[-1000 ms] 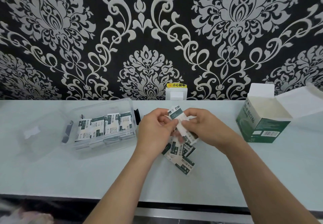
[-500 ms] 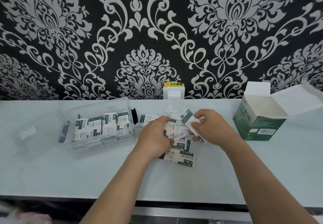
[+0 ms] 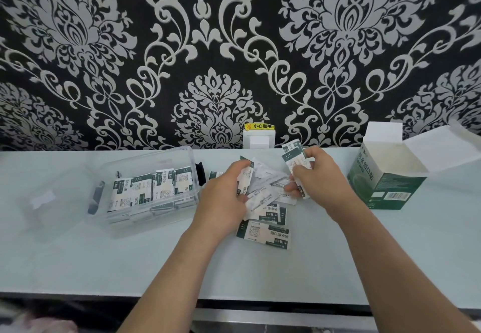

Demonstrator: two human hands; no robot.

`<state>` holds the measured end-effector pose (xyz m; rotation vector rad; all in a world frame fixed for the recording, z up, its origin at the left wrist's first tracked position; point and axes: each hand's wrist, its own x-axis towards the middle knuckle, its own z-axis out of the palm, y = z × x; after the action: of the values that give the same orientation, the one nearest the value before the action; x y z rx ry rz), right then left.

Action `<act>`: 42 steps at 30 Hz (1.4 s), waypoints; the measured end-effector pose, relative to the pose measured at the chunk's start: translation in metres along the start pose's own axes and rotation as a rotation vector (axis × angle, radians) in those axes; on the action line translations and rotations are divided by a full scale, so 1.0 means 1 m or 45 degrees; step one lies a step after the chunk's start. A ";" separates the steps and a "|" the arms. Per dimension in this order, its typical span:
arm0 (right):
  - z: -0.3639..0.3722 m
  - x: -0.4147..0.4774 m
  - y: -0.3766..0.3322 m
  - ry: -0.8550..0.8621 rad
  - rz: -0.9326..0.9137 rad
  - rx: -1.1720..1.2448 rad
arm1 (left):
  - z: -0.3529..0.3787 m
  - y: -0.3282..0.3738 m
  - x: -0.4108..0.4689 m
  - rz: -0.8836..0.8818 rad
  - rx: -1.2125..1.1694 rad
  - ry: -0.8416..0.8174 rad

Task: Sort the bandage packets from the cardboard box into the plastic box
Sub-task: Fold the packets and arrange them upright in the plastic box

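Note:
White-and-green bandage packets (image 3: 263, 232) lie in a loose pile on the pale counter between my hands. My left hand (image 3: 225, 197) rests on the pile's left side, fingers closed on a packet (image 3: 245, 179). My right hand (image 3: 316, 179) holds a small stack of packets (image 3: 294, 157) upright above the pile's right side. The clear plastic box (image 3: 145, 218) stands at the left with several packets lined up inside. The green cardboard box (image 3: 385, 176) stands open at the right; its inside looks empty.
The plastic box's clear lid (image 3: 49, 197) lies open to its left. A white wall socket (image 3: 257, 139) with a yellow sticker sits behind the pile. The counter's front edge (image 3: 234, 302) runs across the bottom. Patterned wallpaper backs the counter.
My hands parted and dropped to the pile. The right hand kept its stack and lifted it slightly; the left hand went down onto the loose packets and closed on one.

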<state>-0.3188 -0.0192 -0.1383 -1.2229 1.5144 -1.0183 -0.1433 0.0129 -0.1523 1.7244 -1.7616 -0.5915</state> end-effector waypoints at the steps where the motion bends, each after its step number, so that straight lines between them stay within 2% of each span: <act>1: 0.000 -0.001 -0.001 -0.031 0.021 0.007 | 0.000 0.000 -0.001 0.035 0.038 0.005; 5: 0.006 -0.003 -0.002 -0.121 0.143 0.044 | 0.000 -0.002 0.000 0.126 0.076 0.106; 11: 0.018 -0.006 -0.001 -0.418 0.282 0.469 | 0.004 0.014 -0.002 -0.029 -0.694 -0.012; 15: 0.019 -0.009 -0.002 -0.556 0.237 0.633 | 0.010 0.022 0.001 -0.089 -0.757 -0.076; 18: 0.020 -0.012 -0.003 -0.561 0.129 0.582 | 0.019 0.024 0.004 -0.123 -0.674 -0.239; 21: 0.021 -0.011 -0.002 -0.370 0.131 0.542 | 0.022 0.026 0.008 -0.033 -0.551 -0.290; 24: 0.007 -0.003 -0.003 -0.138 0.242 0.779 | 0.015 0.020 0.014 0.114 -0.036 -0.214; 26: -0.003 0.000 -0.002 -0.102 0.285 0.871 | 0.013 0.015 0.013 0.178 0.328 -0.288; 29: -0.011 0.001 0.002 -0.111 0.303 0.790 | 0.019 0.015 0.010 0.187 0.450 -0.414; 36: -0.013 -0.003 0.005 -0.106 0.303 0.611 | 0.032 0.012 0.011 0.289 0.757 -0.181; 40: -0.012 -0.004 0.004 -0.097 0.360 0.643 | 0.026 0.007 0.015 0.312 0.688 -0.092; 42: -0.011 -0.006 0.003 -0.109 0.407 0.709 | 0.018 0.008 0.014 0.310 0.580 0.041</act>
<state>-0.3297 -0.0125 -0.1379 -0.6036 1.1954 -1.0572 -0.1612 -0.0021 -0.1587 1.7485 -2.1605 -0.0548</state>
